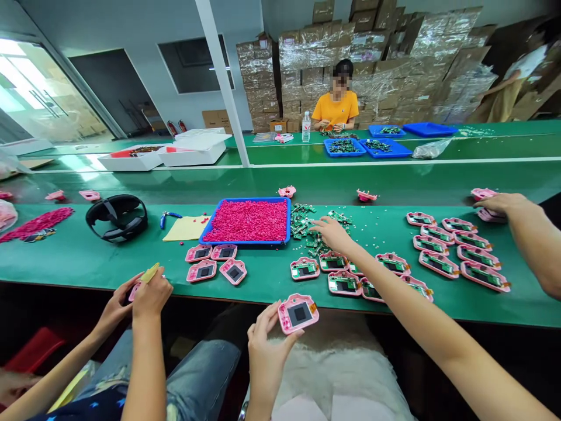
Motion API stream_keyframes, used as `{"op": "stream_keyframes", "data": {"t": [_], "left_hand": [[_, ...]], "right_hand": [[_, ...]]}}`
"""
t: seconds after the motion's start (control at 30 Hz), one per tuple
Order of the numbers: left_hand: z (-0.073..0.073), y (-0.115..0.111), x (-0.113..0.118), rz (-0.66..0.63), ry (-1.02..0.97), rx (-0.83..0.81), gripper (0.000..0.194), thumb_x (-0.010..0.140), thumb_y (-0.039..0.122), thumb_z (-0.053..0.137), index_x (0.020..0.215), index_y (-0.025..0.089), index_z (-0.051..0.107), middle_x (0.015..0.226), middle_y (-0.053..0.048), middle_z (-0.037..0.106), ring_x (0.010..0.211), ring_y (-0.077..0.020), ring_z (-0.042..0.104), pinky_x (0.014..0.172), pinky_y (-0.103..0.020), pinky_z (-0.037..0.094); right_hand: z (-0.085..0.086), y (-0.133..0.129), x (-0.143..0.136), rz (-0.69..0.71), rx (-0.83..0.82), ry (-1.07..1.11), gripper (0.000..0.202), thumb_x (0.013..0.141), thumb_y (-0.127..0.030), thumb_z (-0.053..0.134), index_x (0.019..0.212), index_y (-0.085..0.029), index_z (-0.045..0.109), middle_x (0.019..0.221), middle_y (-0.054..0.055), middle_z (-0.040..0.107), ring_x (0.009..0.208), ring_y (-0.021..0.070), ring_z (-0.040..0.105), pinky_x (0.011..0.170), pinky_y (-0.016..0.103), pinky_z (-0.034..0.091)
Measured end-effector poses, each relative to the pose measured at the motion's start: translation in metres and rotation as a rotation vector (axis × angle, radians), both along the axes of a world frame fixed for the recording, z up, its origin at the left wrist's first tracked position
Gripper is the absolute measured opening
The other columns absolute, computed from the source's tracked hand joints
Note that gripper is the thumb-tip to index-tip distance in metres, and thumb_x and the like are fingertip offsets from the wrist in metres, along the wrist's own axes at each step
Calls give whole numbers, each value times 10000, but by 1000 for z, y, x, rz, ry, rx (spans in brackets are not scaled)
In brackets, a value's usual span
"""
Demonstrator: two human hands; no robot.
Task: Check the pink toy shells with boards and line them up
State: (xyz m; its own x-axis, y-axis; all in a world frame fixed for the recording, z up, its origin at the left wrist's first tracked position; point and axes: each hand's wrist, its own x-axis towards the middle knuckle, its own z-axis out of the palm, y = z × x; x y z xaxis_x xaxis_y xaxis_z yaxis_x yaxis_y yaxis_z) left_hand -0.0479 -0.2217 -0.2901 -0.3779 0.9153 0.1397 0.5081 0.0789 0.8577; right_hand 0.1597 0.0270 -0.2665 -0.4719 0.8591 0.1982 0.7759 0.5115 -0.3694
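Observation:
My left hand (269, 336) grips a pink console shell (299, 314) by its left edge, above my lap in front of the table edge. The shell has a dark square screen, pink buttons and an orange ribbon cable. Stretched across the table, my right hand (333, 235) has its fingers apart at a pile of small green circuit boards (302, 222); whether a fingertip touches a board is hard to see. Beneath my right forearm lie several pink shells fitted with green boards (345, 283), some partly hidden by the arm.
Left of the pile stands a blue tray (288, 219) of small pink parts, with pink screen shells (201, 271) before it. A co-worker's hands (146, 292) work at left; another person's hand (504, 203) reaches in from the right, beyond rows of shells (438, 264). A headset (117, 219) lies left.

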Motion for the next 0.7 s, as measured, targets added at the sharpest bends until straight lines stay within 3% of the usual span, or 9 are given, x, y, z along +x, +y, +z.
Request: {"op": "stream_keyframes", "data": {"t": [0.17, 0.27, 0.37, 0.7], "left_hand": [[-2, -9, -4, 90, 43, 25, 427, 643, 467, 777, 1024, 305, 674, 1026, -11, 763, 965, -293, 723, 915, -469, 527], [-3, -13, -7, 102, 43, 27, 363, 649, 416, 782, 989, 361, 667, 956, 52, 764, 915, -281, 735, 867, -453, 559], [-2, -14, -10, 113, 49, 22, 327, 675, 418, 768, 983, 392, 661, 916, 78, 761, 905, -266, 736, 867, -436, 556], [1, -11, -9, 42, 61, -11, 561, 687, 668, 656, 1084, 272, 672, 1061, -80, 762, 1043, -338, 694, 963, -513, 452]], "right_hand": [[-6, 29, 8, 137, -32, -95, 325, 834, -22, 562, 1005, -209, 766, 981, 91, 759, 993, 259, 578, 892, 381, 448], [-7, 29, 17, 162, -33, -92, 237, 890, -126, 568, 1014, -194, 759, 992, 97, 749, 997, 252, 570, 886, 364, 445], [-10, 27, 27, 141, -31, -58, 297, 978, -236, 454, 1065, -174, 731, 1051, 106, 731, 1007, 242, 568, 904, 370, 442], [-29, 19, 36, 42, -34, 34, 252, 927, -304, 576, 1094, -181, 719, 1050, 92, 733, 981, 246, 609, 859, 357, 468]]}}
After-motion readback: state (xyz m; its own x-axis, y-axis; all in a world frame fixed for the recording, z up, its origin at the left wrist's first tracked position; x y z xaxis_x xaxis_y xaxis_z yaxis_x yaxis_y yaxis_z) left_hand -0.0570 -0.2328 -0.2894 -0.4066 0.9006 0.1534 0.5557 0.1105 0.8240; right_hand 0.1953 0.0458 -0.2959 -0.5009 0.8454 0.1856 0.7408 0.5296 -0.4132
